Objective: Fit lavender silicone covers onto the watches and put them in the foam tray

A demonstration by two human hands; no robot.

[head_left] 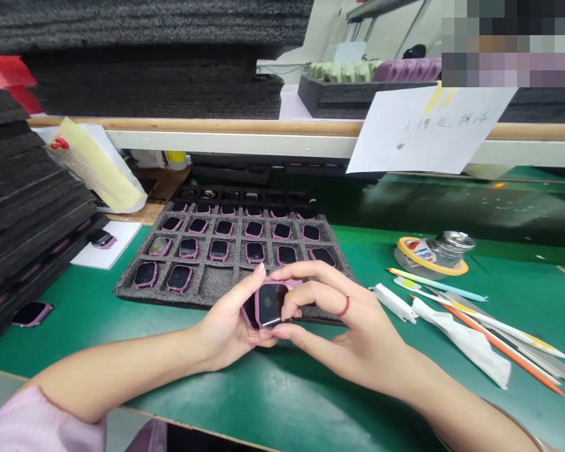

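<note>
My left hand (228, 329) is closed around pink-framed smartwatch bodies near the front edge of the foam tray (122, 292). The foremost smartwatch body (270, 306) has its dark screen turned toward me, and a second one shows partly behind its left side. My right hand (339, 314), with a red ring on one finger, grips the same foremost watch body from the right. A bit of pink frame shows behind the right fingers, its shape mostly hidden. Rows of similar watch bodies lie in the tray's compartments; one front compartment (216, 282) shows bare foam.
Stacked black foam trays (32, 169) rise at the left. One loose watch body (32, 314) lies beside them, another (102, 238) on a white pad. At right are a metal-topped bottle (452, 245), tape roll (407, 248), brushes (503, 323) and crumpled tissue (466, 342). A shelf (245, 141) crosses above.
</note>
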